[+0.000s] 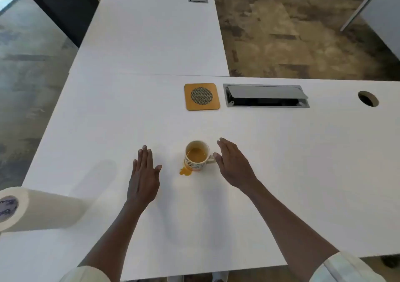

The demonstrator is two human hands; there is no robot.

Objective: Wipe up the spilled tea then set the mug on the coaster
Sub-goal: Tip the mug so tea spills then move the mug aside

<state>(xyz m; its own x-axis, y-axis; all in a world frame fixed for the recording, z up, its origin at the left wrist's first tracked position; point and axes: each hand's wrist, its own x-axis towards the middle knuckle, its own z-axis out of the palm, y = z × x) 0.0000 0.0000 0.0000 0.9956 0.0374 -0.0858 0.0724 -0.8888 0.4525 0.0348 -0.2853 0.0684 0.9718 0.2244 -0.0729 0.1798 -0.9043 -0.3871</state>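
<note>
A cream mug (pixel 196 156) with dark print stands upright on the white desk (pixel 281 162), with tea inside and its handle pointing right. A small orange tea puddle (pixel 185 171) lies at its lower left foot. My right hand (pixel 232 162) hovers open just right of the mug, its thumb near the handle. My left hand (pixel 144 171) lies flat and open, left of the mug and apart from it. An orange square coaster (pixel 202 96) with a round mesh centre sits farther back. A paper towel roll (pixel 41 208) lies at the desk's left edge.
A grey cable hatch (pixel 266 96) with its lid ajar sits right of the coaster, and a round cable hole (pixel 368 98) farther right. A second desk (pixel 151 26) extends away at the back. A dark chair (pixel 62 7) stands at the upper left.
</note>
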